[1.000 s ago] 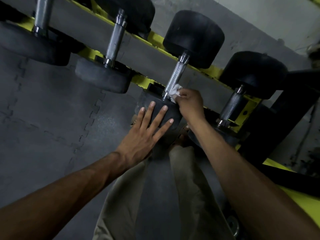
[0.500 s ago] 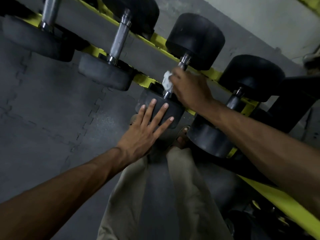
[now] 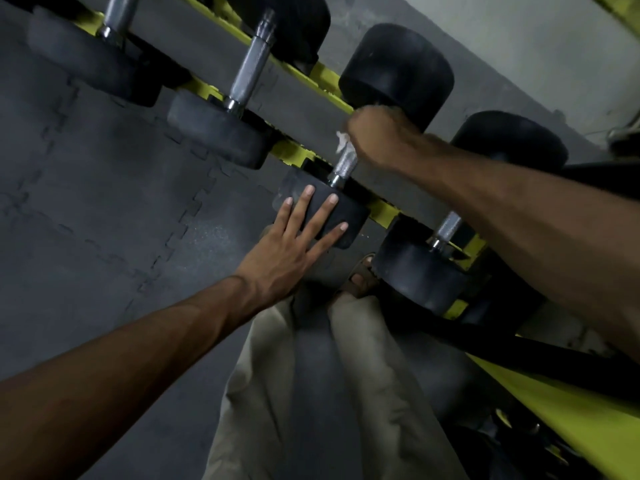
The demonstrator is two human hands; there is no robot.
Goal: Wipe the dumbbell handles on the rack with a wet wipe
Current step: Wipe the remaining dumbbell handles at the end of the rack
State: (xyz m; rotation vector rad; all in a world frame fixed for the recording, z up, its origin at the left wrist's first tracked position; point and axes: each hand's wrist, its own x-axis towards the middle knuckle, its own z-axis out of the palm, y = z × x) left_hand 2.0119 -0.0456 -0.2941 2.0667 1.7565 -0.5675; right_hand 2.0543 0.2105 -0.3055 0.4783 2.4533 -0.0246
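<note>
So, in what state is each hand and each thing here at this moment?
right hand: grips the wet wipe around the dumbbell handle.
left hand: flat, fingers straight, pressing the near dumbbell head.
wet wipe: crumpled, pinned against the handle.
dumbbell handle: lower part bare, upper part covered.
neighbouring dumbbells: lying on the yellow rack, untouched.

Left hand [image 3: 294,251] lies flat with fingers [image 3: 300,213] straight and spread; right hand [image 3: 377,136] is curled tight, arm outstretched.

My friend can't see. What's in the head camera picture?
A person's right hand grips a white wet wipe around a dumbbell handle on a yellow rack. Their left hand rests flat on that dumbbell's near black end.
</note>
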